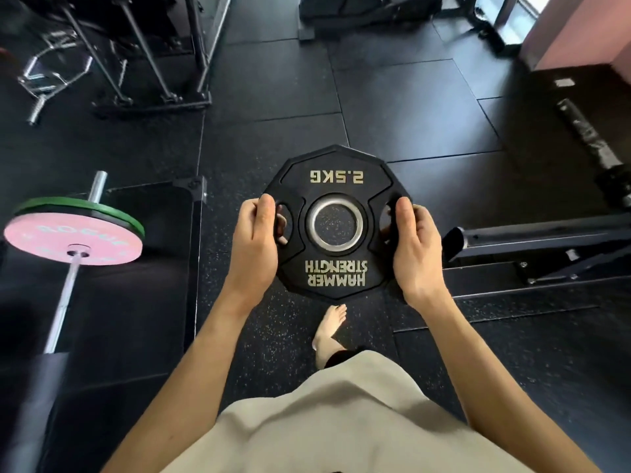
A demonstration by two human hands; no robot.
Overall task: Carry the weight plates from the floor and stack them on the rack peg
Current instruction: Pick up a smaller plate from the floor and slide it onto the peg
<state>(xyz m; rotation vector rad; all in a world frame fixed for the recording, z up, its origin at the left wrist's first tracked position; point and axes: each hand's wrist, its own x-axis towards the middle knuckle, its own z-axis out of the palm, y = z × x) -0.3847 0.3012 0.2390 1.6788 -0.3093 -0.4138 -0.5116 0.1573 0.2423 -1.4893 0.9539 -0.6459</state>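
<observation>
A black 2.5 kg weight plate [336,179] with a steel centre ring is held flat in front of me, above the dark rubber floor. My left hand [254,244] grips its left edge, fingers through the left grip slot and thumb on top. At the opposite edge, my right hand [415,247] holds on in the same way. The lettering on the plate reads upside down from here. No rack peg can be seen in this view.
A barbell [65,295] with a pink plate [73,238] and a green plate [112,213] lies at the left. A black bench frame [532,244] stands at the right, a rack base [153,97] at the upper left. My bare foot [329,332] is below the plate.
</observation>
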